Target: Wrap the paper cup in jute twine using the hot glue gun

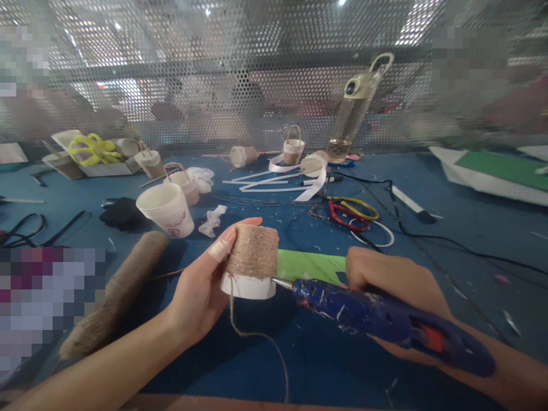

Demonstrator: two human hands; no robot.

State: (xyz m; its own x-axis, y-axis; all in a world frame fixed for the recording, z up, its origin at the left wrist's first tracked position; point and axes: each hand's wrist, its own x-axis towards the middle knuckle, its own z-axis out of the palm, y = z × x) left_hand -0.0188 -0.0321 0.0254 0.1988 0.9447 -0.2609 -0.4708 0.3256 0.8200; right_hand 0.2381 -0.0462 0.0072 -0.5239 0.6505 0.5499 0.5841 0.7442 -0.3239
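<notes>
My left hand (203, 285) is closed around a paper cup (252, 260) whose wall is wound with brown jute twine, leaving a white band bare at the lower end. A loose strand of twine (261, 335) hangs from the cup and curls down to the blue table. My right hand (398, 279) grips a blue hot glue gun (368, 314), spattered with dried glue. Its metal nozzle meets the cup at the edge between twine and white band. Beyond the cup lies a piece of green paper (308, 265), partly hidden.
A twine roll (117, 291) and stacked paper cups (166, 208) stand left. Small twine baskets (293, 151), white strips (265, 185) and a water bottle (353, 114) are behind, before a perforated metal screen (240, 74). Red-and-yellow-handled pliers (353, 216) and a black cable (428, 240) lie right.
</notes>
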